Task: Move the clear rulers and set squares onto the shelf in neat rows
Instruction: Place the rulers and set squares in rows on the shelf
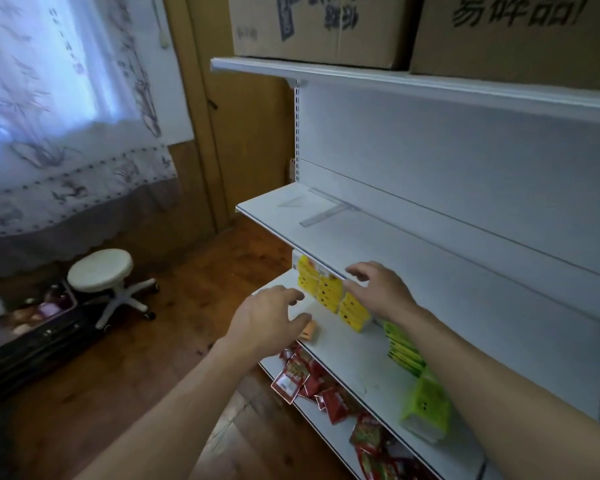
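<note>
On the white middle shelf (pixel 378 244) lie a clear set square (pixel 293 201) near its left end and two clear rulers: one ruler (pixel 317 216) runs diagonally, another ruler (pixel 333 199) lies along the back wall. They touch in a T shape. My left hand (pixel 271 315) hovers with relaxed fingers over the lower shelf's left end and holds nothing. My right hand (pixel 378 289) reaches with spread fingers at the middle shelf's front edge, above yellow packs (pixel 326 292); it holds nothing.
The lower shelf (pixel 354 351) holds yellow and green packs (pixel 407 344) and a small orange item (pixel 308 330). Red packets (pixel 309 379) fill the shelf below. Cardboard boxes (pixel 319 26) sit on the top shelf. A white stool (pixel 101 275) and a dark case stand on the wooden floor at left.
</note>
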Demonstrator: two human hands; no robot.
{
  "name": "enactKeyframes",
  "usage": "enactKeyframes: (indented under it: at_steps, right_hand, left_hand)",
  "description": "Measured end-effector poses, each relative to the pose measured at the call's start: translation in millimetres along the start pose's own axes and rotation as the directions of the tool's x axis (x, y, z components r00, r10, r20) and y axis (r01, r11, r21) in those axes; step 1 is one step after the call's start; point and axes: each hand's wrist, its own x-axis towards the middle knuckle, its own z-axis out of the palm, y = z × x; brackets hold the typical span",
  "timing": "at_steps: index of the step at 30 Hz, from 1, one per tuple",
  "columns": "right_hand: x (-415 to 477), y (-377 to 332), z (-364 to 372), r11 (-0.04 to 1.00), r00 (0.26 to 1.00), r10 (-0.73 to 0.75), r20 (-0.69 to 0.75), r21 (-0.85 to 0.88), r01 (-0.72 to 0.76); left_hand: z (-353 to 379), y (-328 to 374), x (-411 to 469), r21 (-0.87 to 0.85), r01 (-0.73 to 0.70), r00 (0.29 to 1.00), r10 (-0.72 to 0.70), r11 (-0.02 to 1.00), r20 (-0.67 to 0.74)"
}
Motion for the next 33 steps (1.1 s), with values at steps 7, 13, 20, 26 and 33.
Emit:
enactKeyframes:
  at_steps: [7, 13, 20, 26, 33]
  right_hand:
    - [80, -7, 22, 0.999, 0.999, 0.001, 0.048, -0.043, 0.001]
    - [191, -11, 45, 1.0, 0.999, -0.006, 0.051, -0.012, 0.007]
    - [310, -21, 90, 1.0, 0.99, -0.009, 0.139, -0.024, 0.012]
    - [374, -26, 128, 0.994, 0.977, -0.005, 0.215, -0.103, 0.028]
    - [404, -27, 158, 0.934, 0.969, 0.034, 0.244, -0.352, 0.056]
  left_hand:
    - [2, -50, 60, -0.031, 0.0, 1.0, 0.0, 1.0, 0.001]
    - [1, -96, 155, -0.004, -0.031, 0.999, 0.031, 0.999, -0.014]
    - [-14, -138, 248, -0.048, 0.017, 1.0, -0.017, 0.999, 0.003]
    - [-13, -175, 299, -0.035, 0.056, 0.998, -0.056, 0.998, 0.022]
    - [-7, -217, 352, -0.11, 0.005, 0.999, -0.001, 0.994, 0.038]
